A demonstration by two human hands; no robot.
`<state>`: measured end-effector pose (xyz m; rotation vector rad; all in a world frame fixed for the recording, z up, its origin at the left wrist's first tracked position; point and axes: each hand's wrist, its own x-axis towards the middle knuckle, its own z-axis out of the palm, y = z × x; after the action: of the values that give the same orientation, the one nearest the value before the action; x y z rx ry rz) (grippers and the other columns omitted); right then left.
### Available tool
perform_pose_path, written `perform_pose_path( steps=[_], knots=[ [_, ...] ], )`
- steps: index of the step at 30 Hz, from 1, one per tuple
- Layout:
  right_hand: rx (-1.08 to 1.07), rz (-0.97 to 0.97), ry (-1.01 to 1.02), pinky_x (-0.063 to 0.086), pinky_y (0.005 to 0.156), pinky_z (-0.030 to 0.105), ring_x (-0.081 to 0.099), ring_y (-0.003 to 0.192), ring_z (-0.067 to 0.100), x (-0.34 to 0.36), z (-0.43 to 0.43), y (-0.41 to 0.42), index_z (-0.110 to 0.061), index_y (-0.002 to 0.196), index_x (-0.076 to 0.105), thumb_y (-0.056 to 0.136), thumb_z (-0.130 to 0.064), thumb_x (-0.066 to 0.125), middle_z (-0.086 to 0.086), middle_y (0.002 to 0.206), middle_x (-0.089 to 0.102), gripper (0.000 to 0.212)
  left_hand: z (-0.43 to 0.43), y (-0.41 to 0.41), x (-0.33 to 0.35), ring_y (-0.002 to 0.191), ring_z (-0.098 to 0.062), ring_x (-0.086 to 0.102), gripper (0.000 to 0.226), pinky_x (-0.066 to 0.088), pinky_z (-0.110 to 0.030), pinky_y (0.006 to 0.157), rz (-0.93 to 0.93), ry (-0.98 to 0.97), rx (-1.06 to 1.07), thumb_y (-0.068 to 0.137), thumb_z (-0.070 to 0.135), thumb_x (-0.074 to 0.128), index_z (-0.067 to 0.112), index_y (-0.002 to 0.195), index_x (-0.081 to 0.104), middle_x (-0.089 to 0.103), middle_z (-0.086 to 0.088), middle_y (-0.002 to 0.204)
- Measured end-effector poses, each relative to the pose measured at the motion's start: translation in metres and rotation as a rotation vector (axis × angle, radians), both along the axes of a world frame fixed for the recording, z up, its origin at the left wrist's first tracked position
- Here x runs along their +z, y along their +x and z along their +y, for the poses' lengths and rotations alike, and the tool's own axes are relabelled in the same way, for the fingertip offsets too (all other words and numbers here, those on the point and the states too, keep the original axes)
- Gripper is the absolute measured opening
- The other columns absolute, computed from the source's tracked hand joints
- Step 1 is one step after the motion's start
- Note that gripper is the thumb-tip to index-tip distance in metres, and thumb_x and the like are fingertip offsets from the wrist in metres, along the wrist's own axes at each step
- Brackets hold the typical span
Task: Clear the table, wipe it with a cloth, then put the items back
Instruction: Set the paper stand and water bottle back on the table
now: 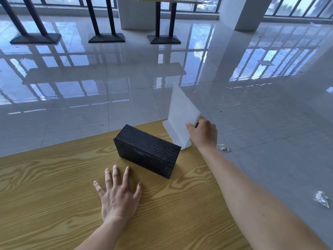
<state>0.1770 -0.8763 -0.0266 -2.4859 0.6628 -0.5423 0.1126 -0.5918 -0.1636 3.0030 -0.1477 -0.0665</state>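
A black patterned box lies on the wooden table near its far right corner. Behind it, at the corner, stands a white upright sign holder on its white base. My right hand grips the sign holder's right edge, thumb in front and fingers behind. My left hand rests flat on the table just in front of the box, fingers spread, holding nothing. No cloth is in view.
The table's far edge and right edge drop off to a glossy tiled floor. Crumpled wrappers lie on the floor to the right. Black table bases and a white pillar stand farther back.
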Motion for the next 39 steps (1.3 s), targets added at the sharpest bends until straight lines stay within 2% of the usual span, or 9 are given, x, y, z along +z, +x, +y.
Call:
perform_pose_path(
  steps=[4, 8, 12, 15, 29, 35, 37, 39],
  knots=[
    [0.008, 0.012, 0.031, 0.04, 0.068, 0.029, 0.066, 0.091, 0.031, -0.005, -0.002, -0.006, -0.008, 0.098, 0.067, 0.085, -0.037, 0.07, 0.007, 0.096, 0.073, 0.032, 0.0, 0.0, 0.0, 0.151, -0.03, 0.004, 0.08, 0.001, -0.065, 0.115, 0.0, 0.001, -0.001, 0.085, 0.076, 0.019, 0.033, 0.152, 0.03, 0.02, -0.009, 0.162],
    [0.051, 0.007, 0.042, 0.039, 0.063, 0.028, 0.065, 0.08, 0.03, -0.008, -0.006, -0.011, -0.009, 0.087, 0.069, 0.087, -0.03, 0.068, 0.005, 0.084, 0.073, 0.021, 0.001, 0.0, 0.0, 0.151, -0.03, 0.001, 0.08, -0.001, -0.065, 0.115, 0.007, -0.004, -0.002, 0.085, 0.076, 0.018, 0.034, 0.152, 0.029, 0.017, -0.008, 0.163],
    [0.053, 0.006, 0.029, 0.051, 0.066, 0.035, 0.066, 0.078, 0.032, -0.009, -0.007, -0.009, -0.007, 0.084, 0.071, 0.087, -0.027, 0.067, 0.008, 0.082, 0.074, 0.02, 0.0, 0.0, 0.001, 0.151, -0.029, -0.001, 0.081, -0.002, -0.064, 0.115, 0.012, -0.004, 0.001, 0.085, 0.076, 0.015, 0.034, 0.153, 0.026, 0.015, -0.007, 0.163],
    [0.042, -0.002, 0.031, 0.054, 0.069, 0.037, 0.067, 0.078, 0.031, -0.009, -0.008, -0.008, -0.007, 0.084, 0.072, 0.087, -0.026, 0.068, 0.008, 0.082, 0.074, 0.02, 0.0, 0.0, 0.001, 0.151, -0.028, -0.002, 0.081, -0.002, -0.064, 0.115, 0.013, -0.011, 0.004, 0.084, 0.076, 0.015, 0.035, 0.153, 0.026, 0.014, -0.006, 0.164],
    [0.042, -0.007, 0.019, 0.051, 0.068, 0.033, 0.067, 0.079, 0.03, -0.01, -0.008, -0.01, -0.006, 0.084, 0.073, 0.087, -0.026, 0.07, 0.009, 0.084, 0.075, 0.02, 0.0, -0.001, 0.003, 0.151, -0.028, -0.004, 0.081, -0.005, -0.063, 0.115, 0.027, -0.015, 0.005, 0.084, 0.076, 0.016, 0.035, 0.153, 0.025, 0.012, -0.006, 0.164],
    [0.034, -0.003, 0.03, 0.045, 0.064, 0.03, 0.066, 0.079, 0.03, -0.012, -0.007, -0.01, -0.007, 0.082, 0.072, 0.086, -0.027, 0.07, 0.008, 0.082, 0.074, 0.02, 0.0, 0.0, 0.003, 0.151, -0.028, -0.005, 0.081, -0.005, -0.063, 0.115, 0.031, -0.011, 0.007, 0.084, 0.076, 0.015, 0.035, 0.153, 0.023, 0.011, -0.005, 0.164],
    [0.041, 0.014, 0.034, 0.045, 0.067, 0.029, 0.067, 0.082, 0.027, -0.014, -0.009, -0.012, -0.009, 0.087, 0.072, 0.085, -0.031, 0.071, 0.005, 0.085, 0.074, 0.022, 0.0, 0.0, 0.003, 0.151, -0.028, -0.006, 0.081, -0.005, -0.063, 0.115, 0.036, -0.004, 0.005, 0.084, 0.076, 0.014, 0.035, 0.153, 0.022, 0.01, -0.005, 0.164],
    [0.038, 0.023, 0.053, 0.05, 0.076, 0.031, 0.068, 0.091, 0.024, -0.014, -0.012, -0.016, -0.01, 0.102, 0.071, 0.085, -0.034, 0.072, 0.003, 0.094, 0.075, 0.029, 0.0, 0.0, 0.003, 0.151, -0.028, -0.005, 0.081, -0.005, -0.064, 0.115, 0.035, 0.002, 0.005, 0.084, 0.076, 0.014, 0.035, 0.153, 0.022, 0.011, -0.006, 0.164]
  ],
)
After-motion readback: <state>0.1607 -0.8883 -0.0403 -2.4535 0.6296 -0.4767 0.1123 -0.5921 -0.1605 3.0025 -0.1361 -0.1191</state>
